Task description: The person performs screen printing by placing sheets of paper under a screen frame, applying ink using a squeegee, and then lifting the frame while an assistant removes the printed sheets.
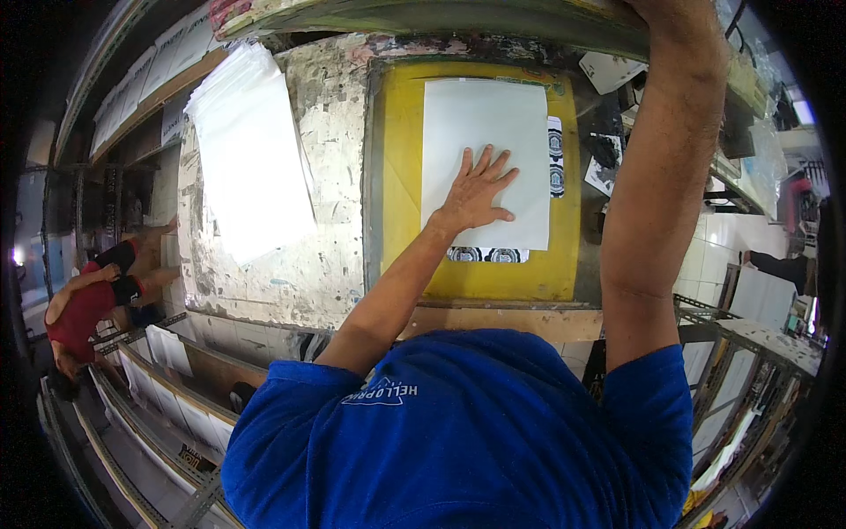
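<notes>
My left hand (482,189) lies flat with its fingers spread on a white sheet of paper (485,115). That sheet rests on a yellow mesh panel in a dark frame, like a printing screen (401,176). From under the sheet's right and lower edges peeks a white piece with black round printed patterns (555,159). My right forearm (661,167) stretches up past the screen's right side to the top edge of the picture. Beyond the wrist my right hand is cut off, so its fingers do not show.
A loose stack of white paper (251,159) sits on the paint-stained table (330,132) to the left. Across the far side runs a worn bar (423,22). Metal racks (167,414) stand at the lower left, near a person in red (88,309). Another rack (749,353) is at right.
</notes>
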Tool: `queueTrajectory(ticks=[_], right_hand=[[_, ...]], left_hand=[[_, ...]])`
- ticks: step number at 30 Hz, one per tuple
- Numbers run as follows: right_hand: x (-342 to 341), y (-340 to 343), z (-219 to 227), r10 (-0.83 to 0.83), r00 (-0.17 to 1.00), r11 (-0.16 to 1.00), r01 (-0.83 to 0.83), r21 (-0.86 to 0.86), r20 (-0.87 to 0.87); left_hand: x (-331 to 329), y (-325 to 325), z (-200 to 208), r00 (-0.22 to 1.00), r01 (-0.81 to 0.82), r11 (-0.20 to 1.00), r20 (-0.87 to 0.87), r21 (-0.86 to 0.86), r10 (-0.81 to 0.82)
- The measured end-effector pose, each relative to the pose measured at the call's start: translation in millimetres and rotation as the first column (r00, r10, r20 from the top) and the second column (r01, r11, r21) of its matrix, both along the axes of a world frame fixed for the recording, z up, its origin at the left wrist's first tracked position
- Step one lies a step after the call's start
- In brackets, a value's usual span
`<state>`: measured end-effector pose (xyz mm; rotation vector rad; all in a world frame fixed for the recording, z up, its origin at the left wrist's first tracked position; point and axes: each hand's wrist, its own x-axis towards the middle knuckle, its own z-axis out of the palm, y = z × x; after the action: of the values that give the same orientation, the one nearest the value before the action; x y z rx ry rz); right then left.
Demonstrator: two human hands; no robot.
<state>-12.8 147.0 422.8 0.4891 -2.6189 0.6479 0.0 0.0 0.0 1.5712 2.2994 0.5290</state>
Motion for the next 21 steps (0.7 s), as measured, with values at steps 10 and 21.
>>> queueTrajectory(ticks=[10,21], right_hand=[[5,-8,-17,-0.018,0.990,0.996,0.006,-0.083,-0.141],[85,-48,-130,-0.261,0.956,0.959,0.273,0.074,-0.133]], left_hand=[[1,-2,2,0.997,-0.007,0.986,-0.080,0.167,0.021],[16,-119,166,0.675,-0.738,-0.135,0.727,0.661,-0.124]])
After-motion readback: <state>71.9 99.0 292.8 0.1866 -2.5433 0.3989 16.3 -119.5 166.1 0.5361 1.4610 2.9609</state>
